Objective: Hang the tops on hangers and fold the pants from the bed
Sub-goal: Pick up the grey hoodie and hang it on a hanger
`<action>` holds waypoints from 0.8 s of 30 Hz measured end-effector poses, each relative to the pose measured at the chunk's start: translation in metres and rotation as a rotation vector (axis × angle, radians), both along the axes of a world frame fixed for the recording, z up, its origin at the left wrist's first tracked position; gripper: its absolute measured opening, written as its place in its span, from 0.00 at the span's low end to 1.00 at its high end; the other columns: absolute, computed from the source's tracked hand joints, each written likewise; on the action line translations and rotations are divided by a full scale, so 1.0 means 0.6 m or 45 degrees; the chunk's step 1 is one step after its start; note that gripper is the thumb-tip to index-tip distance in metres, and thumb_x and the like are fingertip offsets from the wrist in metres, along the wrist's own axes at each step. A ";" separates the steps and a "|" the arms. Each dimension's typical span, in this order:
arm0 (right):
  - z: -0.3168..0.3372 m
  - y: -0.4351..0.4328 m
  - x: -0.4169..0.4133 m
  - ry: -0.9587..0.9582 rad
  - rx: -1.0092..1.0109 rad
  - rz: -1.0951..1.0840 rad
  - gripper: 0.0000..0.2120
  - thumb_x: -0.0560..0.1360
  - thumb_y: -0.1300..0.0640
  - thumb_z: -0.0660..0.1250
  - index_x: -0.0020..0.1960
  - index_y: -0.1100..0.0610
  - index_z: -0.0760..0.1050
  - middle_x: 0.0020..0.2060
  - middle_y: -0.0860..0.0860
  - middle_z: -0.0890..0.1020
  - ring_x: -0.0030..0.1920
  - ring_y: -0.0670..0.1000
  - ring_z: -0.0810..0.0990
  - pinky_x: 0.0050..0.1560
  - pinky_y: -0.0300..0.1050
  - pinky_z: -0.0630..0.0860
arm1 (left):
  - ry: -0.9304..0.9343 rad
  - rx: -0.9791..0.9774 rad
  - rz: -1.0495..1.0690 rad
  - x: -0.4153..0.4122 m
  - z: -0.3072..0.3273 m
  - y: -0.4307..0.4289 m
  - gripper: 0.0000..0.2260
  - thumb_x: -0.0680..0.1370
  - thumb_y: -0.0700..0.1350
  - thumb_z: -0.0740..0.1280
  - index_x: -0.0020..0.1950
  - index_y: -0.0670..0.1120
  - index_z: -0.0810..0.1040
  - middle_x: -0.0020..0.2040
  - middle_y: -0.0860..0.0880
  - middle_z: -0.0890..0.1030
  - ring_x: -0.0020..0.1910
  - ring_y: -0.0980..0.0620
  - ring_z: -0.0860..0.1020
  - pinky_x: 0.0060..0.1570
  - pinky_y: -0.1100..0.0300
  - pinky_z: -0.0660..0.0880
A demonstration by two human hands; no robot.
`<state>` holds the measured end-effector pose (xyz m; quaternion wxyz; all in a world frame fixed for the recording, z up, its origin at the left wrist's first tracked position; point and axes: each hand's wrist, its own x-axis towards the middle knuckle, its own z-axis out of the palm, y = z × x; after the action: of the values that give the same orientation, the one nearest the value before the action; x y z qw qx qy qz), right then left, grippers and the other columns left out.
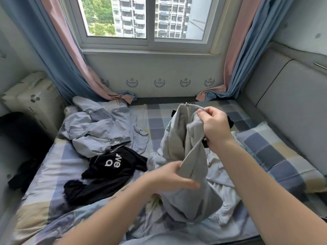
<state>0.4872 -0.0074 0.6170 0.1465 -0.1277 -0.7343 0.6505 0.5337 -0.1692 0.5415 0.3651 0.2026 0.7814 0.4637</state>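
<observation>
Currently, both hands hold a grey garment up over the middle of the bed. The right hand is raised at the far side, its fingers curled, pinching the garment's upper edge near a small metal zip pull. The left hand is lower and nearer, gripping a fold of the same fabric between thumb and fingers; it is slightly blurred. The cloth hangs bunched between the two hands, and its lower part rests on the bed.

To the left, on the checked sheet, lies a crumpled light blue top, and just nearer than it a black T-shirt with white letters, touching the blue one's edge. Under and to the right of the grey garment lies a pale garment. A dark item shows partly behind the right hand; what it is cannot be told. A checked pillow sits at the right side of the bed. At the far end, blue and pink curtains frame a window.
</observation>
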 end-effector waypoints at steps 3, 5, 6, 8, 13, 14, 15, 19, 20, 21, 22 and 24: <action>0.020 -0.001 -0.011 0.053 -0.044 -0.049 0.09 0.81 0.60 0.65 0.42 0.60 0.77 0.38 0.58 0.76 0.39 0.56 0.75 0.45 0.61 0.78 | 0.128 0.083 0.052 0.017 -0.017 0.023 0.06 0.74 0.55 0.72 0.42 0.69 0.78 0.41 0.68 0.82 0.41 0.70 0.78 0.41 0.72 0.73; 0.025 0.007 -0.017 0.057 -0.092 -0.090 0.08 0.80 0.60 0.65 0.42 0.59 0.77 0.38 0.58 0.78 0.41 0.56 0.77 0.51 0.65 0.79 | 0.243 0.144 0.259 0.011 -0.020 0.030 0.09 0.77 0.53 0.65 0.36 0.59 0.76 0.31 0.61 0.76 0.32 0.59 0.73 0.37 0.59 0.69; 0.025 0.012 -0.018 0.055 -0.118 -0.107 0.08 0.80 0.60 0.65 0.42 0.58 0.77 0.38 0.57 0.79 0.41 0.56 0.78 0.52 0.64 0.79 | 0.257 0.219 0.356 0.004 -0.014 0.029 0.10 0.77 0.51 0.63 0.35 0.56 0.74 0.30 0.59 0.73 0.32 0.56 0.71 0.36 0.57 0.66; 0.019 0.022 -0.013 0.043 -0.142 -0.079 0.07 0.80 0.63 0.66 0.44 0.57 0.78 0.40 0.55 0.82 0.43 0.55 0.82 0.54 0.59 0.80 | 0.259 0.402 0.518 -0.017 0.004 0.023 0.08 0.75 0.46 0.61 0.37 0.52 0.75 0.33 0.54 0.75 0.34 0.55 0.71 0.35 0.58 0.67; -0.018 0.036 0.037 -0.014 -0.052 0.249 0.06 0.80 0.67 0.65 0.54 0.60 0.78 0.47 0.54 0.87 0.49 0.51 0.85 0.55 0.53 0.81 | 0.350 0.552 0.734 -0.050 0.052 -0.001 0.12 0.81 0.34 0.61 0.39 0.45 0.75 0.30 0.58 0.74 0.30 0.61 0.70 0.31 0.69 0.67; -0.029 0.039 0.050 -0.019 -0.038 0.321 0.06 0.79 0.66 0.66 0.55 0.60 0.78 0.47 0.54 0.87 0.49 0.51 0.85 0.55 0.53 0.81 | 0.336 0.580 0.789 -0.054 0.058 -0.004 0.12 0.82 0.34 0.60 0.40 0.44 0.75 0.32 0.55 0.74 0.32 0.59 0.71 0.33 0.67 0.68; -0.040 0.040 0.061 -0.022 -0.025 0.399 0.06 0.79 0.65 0.67 0.56 0.61 0.78 0.48 0.54 0.87 0.49 0.52 0.85 0.54 0.52 0.81 | 0.317 0.605 0.834 -0.056 0.063 -0.008 0.12 0.83 0.35 0.61 0.41 0.43 0.76 0.34 0.52 0.75 0.35 0.57 0.72 0.36 0.64 0.70; -0.103 0.020 0.093 -0.101 0.104 0.713 0.10 0.77 0.60 0.71 0.58 0.55 0.79 0.52 0.52 0.85 0.55 0.51 0.84 0.55 0.45 0.81 | 0.198 0.677 0.867 -0.054 0.083 -0.014 0.09 0.84 0.39 0.60 0.52 0.36 0.79 0.46 0.40 0.77 0.46 0.46 0.74 0.50 0.47 0.73; -0.124 0.012 0.097 -0.152 0.141 0.763 0.11 0.76 0.58 0.72 0.58 0.52 0.79 0.53 0.50 0.85 0.57 0.50 0.83 0.57 0.45 0.80 | 0.172 0.701 0.867 -0.050 0.089 -0.013 0.09 0.84 0.39 0.60 0.52 0.37 0.79 0.47 0.39 0.77 0.47 0.44 0.74 0.50 0.45 0.73; -0.144 0.003 0.098 -0.215 0.167 0.770 0.11 0.75 0.56 0.73 0.57 0.49 0.80 0.53 0.49 0.85 0.57 0.50 0.83 0.57 0.47 0.81 | 0.146 0.735 0.871 -0.046 0.096 -0.010 0.09 0.84 0.40 0.61 0.51 0.39 0.79 0.46 0.39 0.77 0.47 0.44 0.74 0.50 0.46 0.73; -0.165 -0.004 0.098 -0.289 0.186 0.731 0.10 0.74 0.55 0.73 0.55 0.48 0.80 0.51 0.48 0.85 0.56 0.50 0.83 0.57 0.49 0.81 | 0.125 0.771 0.877 -0.043 0.105 -0.008 0.09 0.84 0.40 0.61 0.49 0.42 0.80 0.45 0.40 0.77 0.46 0.44 0.74 0.49 0.47 0.73; -0.208 -0.011 0.096 -0.435 0.293 0.620 0.06 0.74 0.54 0.73 0.50 0.49 0.80 0.47 0.47 0.86 0.51 0.49 0.84 0.54 0.49 0.81 | 0.108 0.850 0.886 -0.043 0.120 -0.009 0.11 0.84 0.41 0.62 0.46 0.47 0.81 0.44 0.42 0.78 0.45 0.45 0.75 0.47 0.51 0.74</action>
<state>0.5445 -0.0141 0.4921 -0.1257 -0.0382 -0.8259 0.5483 0.5077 -0.1744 0.6136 0.0710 0.0539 0.6255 0.7751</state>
